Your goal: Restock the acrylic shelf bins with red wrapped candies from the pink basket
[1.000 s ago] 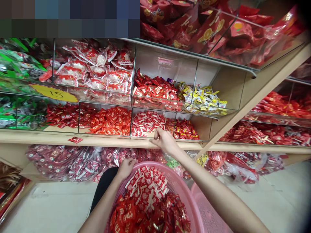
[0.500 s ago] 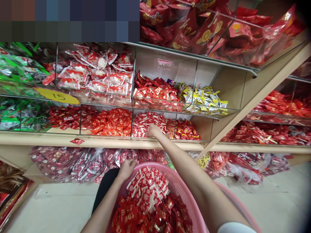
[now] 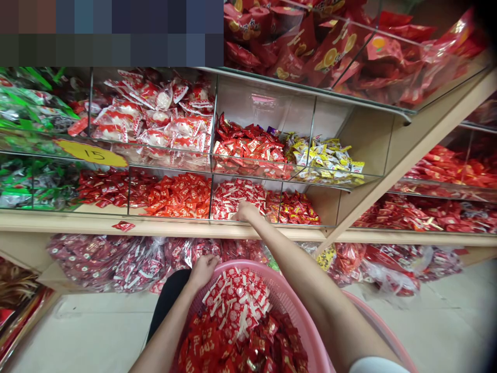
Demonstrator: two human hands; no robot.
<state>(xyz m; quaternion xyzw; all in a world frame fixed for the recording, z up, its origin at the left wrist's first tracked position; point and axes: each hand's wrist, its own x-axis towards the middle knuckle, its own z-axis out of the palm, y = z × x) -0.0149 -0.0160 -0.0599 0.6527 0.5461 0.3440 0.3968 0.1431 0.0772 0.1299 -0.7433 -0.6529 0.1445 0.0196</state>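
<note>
A pink basket [image 3: 306,316] holds red-and-white wrapped candies [image 3: 240,300] on top of dark red and bright red ones. At its upper left rim rests my left hand [image 3: 205,269], fingers curled at the edge. My right hand [image 3: 247,211] reaches over the basket into the lower shelf compartment of red-and-white candies [image 3: 233,194]. It touches the front of that pile, and its fingertips are hidden, so what it holds cannot be made out.
Clear dividers split the wooden shelf [image 3: 163,225] into candy compartments. One loose red candy [image 3: 123,226] lies on its ledge. Bagged candies [image 3: 89,259] sit beneath. A yellow price tag [image 3: 93,153] hangs at left. Part of a second pink basket [image 3: 378,321] shows at right.
</note>
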